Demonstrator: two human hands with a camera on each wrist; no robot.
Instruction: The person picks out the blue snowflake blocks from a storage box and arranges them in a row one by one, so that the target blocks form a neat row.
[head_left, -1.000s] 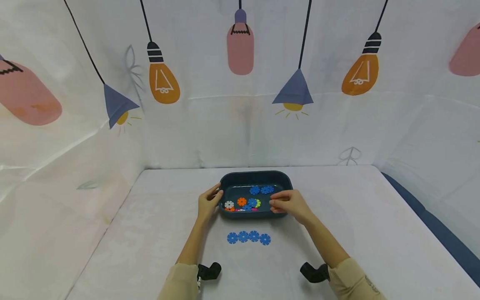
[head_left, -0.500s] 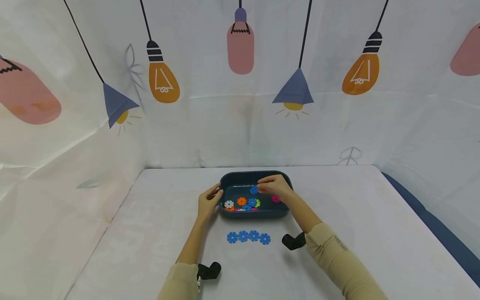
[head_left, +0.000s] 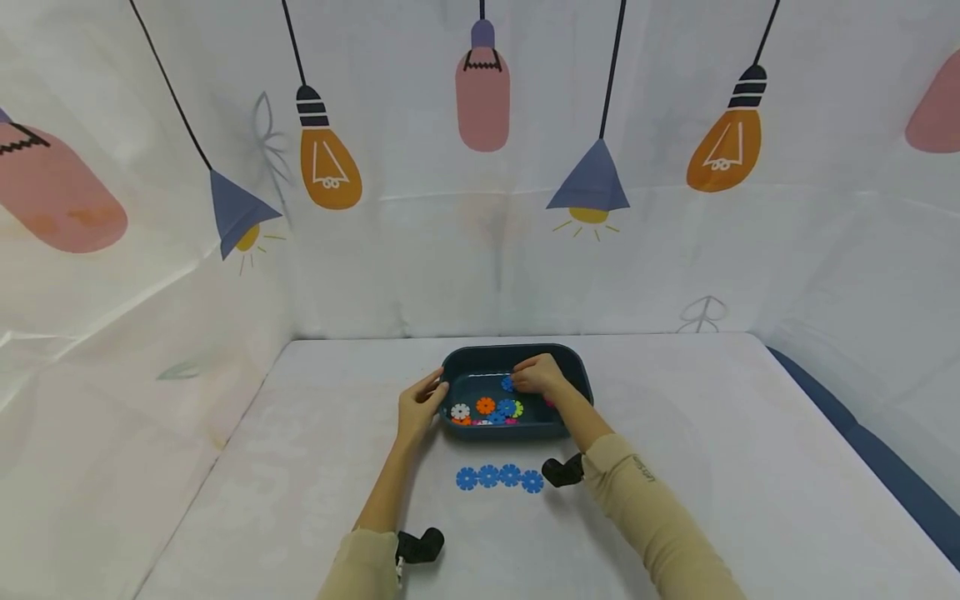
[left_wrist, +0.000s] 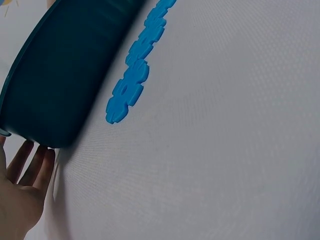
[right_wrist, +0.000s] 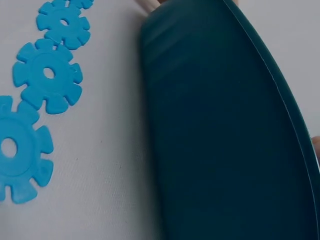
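My left hand (head_left: 417, 408) holds the left end of a dark teal tray (head_left: 459, 358), thumb at its rim; in the left wrist view its fingers (left_wrist: 44, 170) lie against the outside. My right hand (head_left: 537, 375) reaches into the tray from the right, its bent fingertips right at a blue notched flower disc (head_left: 507, 384). I cannot tell whether they pinch a disc. More flower discs lie along the near side inside: a white disc (head_left: 460, 412), an orange disc (head_left: 485, 406), and several blue, yellow-green and pink ones.
A row of several linked blue flower discs (head_left: 488, 476) lies on the white table (head_left: 337, 475) in front of the tray. A black wrist mount (head_left: 562, 472) on the right arm hangs close beside the row's right end. A patterned curtain (head_left: 420, 258) stands behind the table.
My right hand has moved from the tray's near right part leftward and farther in, then down to the blue discs, covering the right one of the pair. My left hand stays at the tray.
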